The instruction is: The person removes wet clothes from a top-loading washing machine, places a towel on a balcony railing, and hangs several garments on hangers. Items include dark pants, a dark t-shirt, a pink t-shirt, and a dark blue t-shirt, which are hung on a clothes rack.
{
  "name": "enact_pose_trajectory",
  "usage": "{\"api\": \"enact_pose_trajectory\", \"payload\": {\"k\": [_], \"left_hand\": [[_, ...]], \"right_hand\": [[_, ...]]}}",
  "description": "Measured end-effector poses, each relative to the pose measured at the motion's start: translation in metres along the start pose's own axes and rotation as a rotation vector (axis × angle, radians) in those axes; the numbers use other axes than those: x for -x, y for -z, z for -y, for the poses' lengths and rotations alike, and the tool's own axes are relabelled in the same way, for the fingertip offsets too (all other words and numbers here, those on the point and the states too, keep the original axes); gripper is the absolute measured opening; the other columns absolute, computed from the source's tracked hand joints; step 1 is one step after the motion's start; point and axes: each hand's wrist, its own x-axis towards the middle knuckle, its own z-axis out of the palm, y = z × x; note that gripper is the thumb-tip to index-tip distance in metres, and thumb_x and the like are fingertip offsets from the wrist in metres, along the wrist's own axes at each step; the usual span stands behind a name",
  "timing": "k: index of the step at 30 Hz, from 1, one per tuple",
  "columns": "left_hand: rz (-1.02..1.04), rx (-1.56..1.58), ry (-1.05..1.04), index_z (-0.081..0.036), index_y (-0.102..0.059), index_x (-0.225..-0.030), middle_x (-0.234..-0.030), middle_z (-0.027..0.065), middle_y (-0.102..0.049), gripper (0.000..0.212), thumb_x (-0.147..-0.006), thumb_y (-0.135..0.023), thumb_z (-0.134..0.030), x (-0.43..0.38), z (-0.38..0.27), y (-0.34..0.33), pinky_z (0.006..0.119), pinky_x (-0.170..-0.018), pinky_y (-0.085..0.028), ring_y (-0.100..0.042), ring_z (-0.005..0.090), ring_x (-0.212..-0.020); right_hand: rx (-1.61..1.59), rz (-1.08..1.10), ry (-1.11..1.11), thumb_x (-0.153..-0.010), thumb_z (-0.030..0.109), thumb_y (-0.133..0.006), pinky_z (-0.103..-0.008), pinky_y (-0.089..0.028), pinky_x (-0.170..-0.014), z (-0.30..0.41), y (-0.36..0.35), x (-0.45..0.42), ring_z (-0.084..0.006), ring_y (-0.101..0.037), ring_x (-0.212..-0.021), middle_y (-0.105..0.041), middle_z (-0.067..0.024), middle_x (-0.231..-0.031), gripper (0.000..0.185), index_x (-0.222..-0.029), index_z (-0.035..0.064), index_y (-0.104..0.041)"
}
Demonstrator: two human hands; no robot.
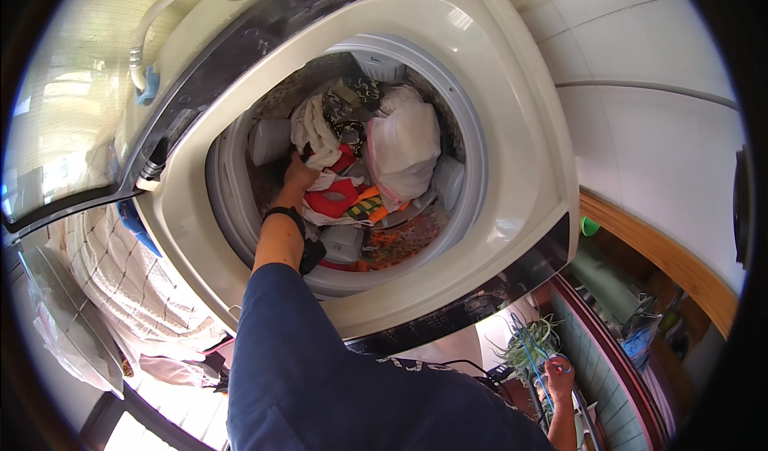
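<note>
My left hand (301, 173) is down inside the drum of a top-loading washing machine (516, 151). Its fingers meet a crumpled cream cloth (317, 128) and a red-and-white garment (331, 201); the fingertips are partly hidden, so a grip cannot be made out. To the right of them in the drum lies a stuffed white mesh laundry bag (403, 145) with a pink edge. Dark patterned clothing (354, 94) is bunched at the far side. Low at the right, my right hand (560, 378) is closed around a blue clothes hanger (530, 350).
The machine's see-through lid (66, 133) is raised at the left. A pale hose (141, 37) runs behind it. A spiky green plant (528, 346) is close to the hanger. White wall tiles (648, 133) line the right side, and pale quilted fabric (132, 283) hangs at lower left.
</note>
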Motion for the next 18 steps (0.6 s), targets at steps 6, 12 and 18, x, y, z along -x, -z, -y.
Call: {"api": "enact_pose_trajectory", "payload": {"k": [6, 12, 18], "left_hand": [[0.284, -0.332, -0.188, -0.005, -0.059, -0.125, -0.130, 0.0195, -0.058, 0.046, -0.082, -0.064, -0.020, 0.031, -0.031, -0.050, 0.046, -0.094, -0.046, -0.054, 0.0364, -0.119], [-0.124, -0.398, -0.110, -0.016, -0.059, -0.131, -0.149, 0.0142, -0.040, 0.048, -0.084, -0.062, -0.025, 0.046, -0.039, -0.021, 0.055, -0.106, -0.035, -0.027, 0.0377, -0.140], [0.087, -0.500, 0.021, -0.016, -0.057, -0.134, -0.145, 0.0188, -0.044, 0.049, -0.088, -0.062, -0.032, 0.001, -0.019, -0.018, 0.054, -0.107, -0.035, -0.037, 0.0379, -0.135]], "right_hand": [[0.089, 0.002, -0.051, -0.083, 0.009, -0.075, -0.0223, -0.039, -0.055, 0.013, -0.010, -0.009, -0.0047, -0.048, -0.061, -0.057, 0.0038, -0.073, 0.010, -0.086, 0.0047, -0.066], [0.095, 0.037, 0.026, -0.086, 0.014, -0.073, -0.0220, -0.041, -0.056, 0.027, 0.002, -0.014, -0.0052, -0.051, -0.063, -0.059, 0.0020, -0.074, 0.013, -0.090, 0.0053, -0.064], [0.156, 0.049, 0.019, -0.085, 0.013, -0.072, -0.0207, -0.038, -0.057, 0.020, 0.001, -0.016, -0.0044, -0.049, -0.065, -0.056, 0.0028, -0.074, 0.012, -0.087, 0.0045, -0.064]]}}
